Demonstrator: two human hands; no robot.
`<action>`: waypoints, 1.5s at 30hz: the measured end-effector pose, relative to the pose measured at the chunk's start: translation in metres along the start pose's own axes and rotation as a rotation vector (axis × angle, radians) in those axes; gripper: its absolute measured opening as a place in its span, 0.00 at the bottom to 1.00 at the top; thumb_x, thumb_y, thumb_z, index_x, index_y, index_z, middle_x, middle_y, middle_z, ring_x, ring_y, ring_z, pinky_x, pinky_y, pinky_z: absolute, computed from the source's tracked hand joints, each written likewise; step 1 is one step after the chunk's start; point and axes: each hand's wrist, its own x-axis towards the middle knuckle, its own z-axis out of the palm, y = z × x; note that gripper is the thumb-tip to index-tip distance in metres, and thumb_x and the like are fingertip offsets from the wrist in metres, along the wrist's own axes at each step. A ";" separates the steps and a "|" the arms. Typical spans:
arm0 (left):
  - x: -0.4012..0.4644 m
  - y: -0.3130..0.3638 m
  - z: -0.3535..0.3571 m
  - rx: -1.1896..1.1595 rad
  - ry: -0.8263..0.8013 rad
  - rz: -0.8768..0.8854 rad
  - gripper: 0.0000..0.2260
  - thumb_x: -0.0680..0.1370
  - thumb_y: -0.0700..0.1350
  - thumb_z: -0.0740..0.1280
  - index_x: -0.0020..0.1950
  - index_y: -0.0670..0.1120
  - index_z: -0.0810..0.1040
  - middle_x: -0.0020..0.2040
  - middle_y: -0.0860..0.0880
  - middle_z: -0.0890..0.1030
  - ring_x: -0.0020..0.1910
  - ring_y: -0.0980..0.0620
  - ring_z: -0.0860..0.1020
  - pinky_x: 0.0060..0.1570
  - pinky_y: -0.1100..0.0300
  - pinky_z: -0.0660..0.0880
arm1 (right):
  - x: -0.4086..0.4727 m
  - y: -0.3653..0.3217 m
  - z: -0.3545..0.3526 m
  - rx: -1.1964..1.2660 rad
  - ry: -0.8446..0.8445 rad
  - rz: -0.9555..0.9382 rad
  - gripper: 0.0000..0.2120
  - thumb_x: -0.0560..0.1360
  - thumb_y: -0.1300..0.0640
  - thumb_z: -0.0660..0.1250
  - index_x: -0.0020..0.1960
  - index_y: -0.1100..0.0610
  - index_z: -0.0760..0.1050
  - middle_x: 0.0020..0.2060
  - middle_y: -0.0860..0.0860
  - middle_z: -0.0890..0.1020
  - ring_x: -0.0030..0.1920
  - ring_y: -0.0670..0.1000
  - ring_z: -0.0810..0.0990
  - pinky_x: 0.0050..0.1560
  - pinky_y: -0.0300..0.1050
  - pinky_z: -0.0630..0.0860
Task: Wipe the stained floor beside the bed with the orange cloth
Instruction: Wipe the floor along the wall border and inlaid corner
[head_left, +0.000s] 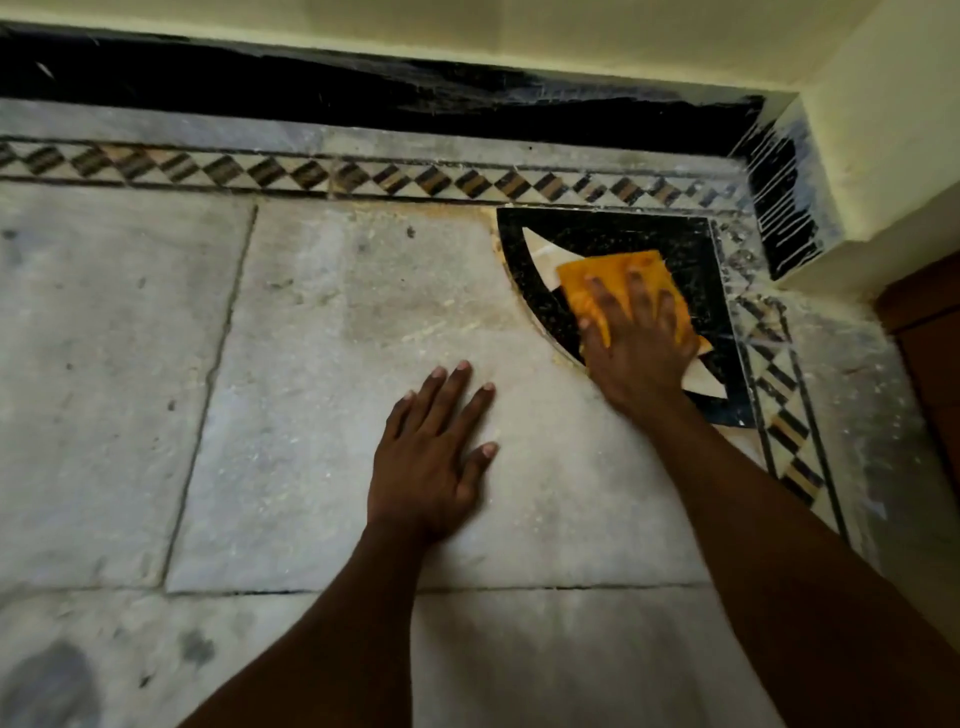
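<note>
Left hand (431, 457) lies flat at frame centre, fingers spread on the pale floor (130, 389), likely as a brace; right hand (636, 343), fingers splayed, presses the orange cloth (608, 280) onto the black corner inlay (675, 234), centre-right.

Two hands on floor: left hand (434, 457), flat on pale marble; right hand (636, 345), flat on cloth. One orange cloth (613, 280) under right hand. One black corner inlay (649, 234) beneath cloth. Two diamond-pattern border strips: one (363, 174) beyond both hands, one (784, 415) right of right hand.
</note>
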 end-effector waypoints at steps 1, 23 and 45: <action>0.000 0.001 0.002 -0.004 0.012 0.002 0.29 0.85 0.62 0.56 0.85 0.60 0.55 0.87 0.56 0.50 0.86 0.53 0.47 0.83 0.46 0.53 | 0.015 -0.011 0.000 0.043 0.014 0.190 0.28 0.82 0.33 0.50 0.81 0.30 0.50 0.85 0.45 0.51 0.83 0.63 0.49 0.75 0.73 0.51; -0.001 -0.001 0.005 0.012 0.054 0.010 0.27 0.85 0.62 0.55 0.85 0.61 0.58 0.87 0.57 0.52 0.86 0.54 0.49 0.83 0.45 0.54 | 0.096 -0.071 0.017 -0.016 -0.043 -0.143 0.29 0.83 0.32 0.47 0.82 0.33 0.48 0.85 0.48 0.47 0.83 0.65 0.41 0.80 0.69 0.39; 0.000 -0.001 0.004 0.044 0.059 0.030 0.27 0.84 0.62 0.53 0.85 0.61 0.59 0.87 0.55 0.53 0.86 0.52 0.51 0.82 0.44 0.54 | -0.064 -0.027 0.027 0.039 -0.016 -0.228 0.28 0.79 0.33 0.50 0.79 0.29 0.56 0.84 0.43 0.53 0.83 0.60 0.51 0.77 0.68 0.52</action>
